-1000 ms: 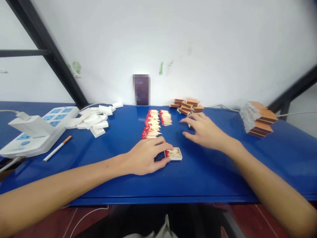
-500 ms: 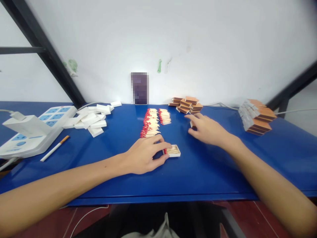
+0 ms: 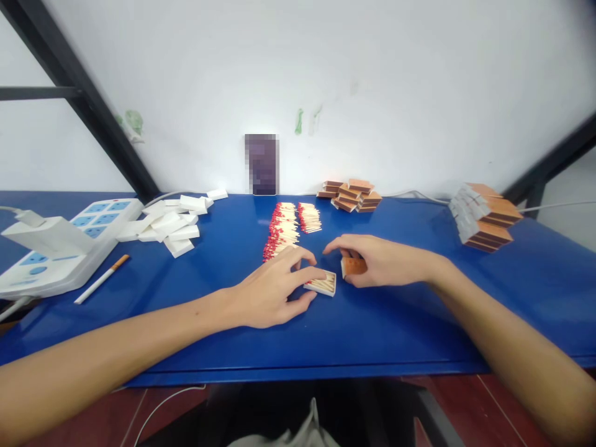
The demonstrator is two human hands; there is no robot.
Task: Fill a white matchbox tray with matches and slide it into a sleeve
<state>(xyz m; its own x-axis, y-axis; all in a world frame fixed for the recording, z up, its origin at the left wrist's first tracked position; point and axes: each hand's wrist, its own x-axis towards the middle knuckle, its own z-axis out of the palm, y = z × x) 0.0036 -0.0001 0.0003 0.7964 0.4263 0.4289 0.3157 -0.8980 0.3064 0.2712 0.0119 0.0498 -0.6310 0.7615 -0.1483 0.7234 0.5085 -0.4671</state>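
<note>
My left hand (image 3: 285, 287) grips a small white matchbox tray (image 3: 328, 291) on the blue table, its fingers at the tray's left end. Red-tipped matches (image 3: 325, 282) lie inside the tray. Just to the right, my right hand (image 3: 378, 259) holds an orange-brown matchbox sleeve (image 3: 355, 266) between thumb and fingers, its end turned toward the tray. Sleeve and tray are close but apart. Beyond my left hand lies a long pile of loose matches (image 3: 284, 230), with a smaller pile of matches (image 3: 310, 218) beside it.
Several matchbox sleeves (image 3: 350, 195) are heaped by the wall. Stacked matchboxes (image 3: 487, 217) stand at the right. White trays (image 3: 167, 221) lie at the left, near a power strip (image 3: 100, 226) and a cigarette (image 3: 102, 279). A blurred dark rectangle (image 3: 263, 164) leans on the wall.
My right hand has come nearer and to the left with the sleeve, close to the tray. My left hand stays on the tray, which has turned slightly.
</note>
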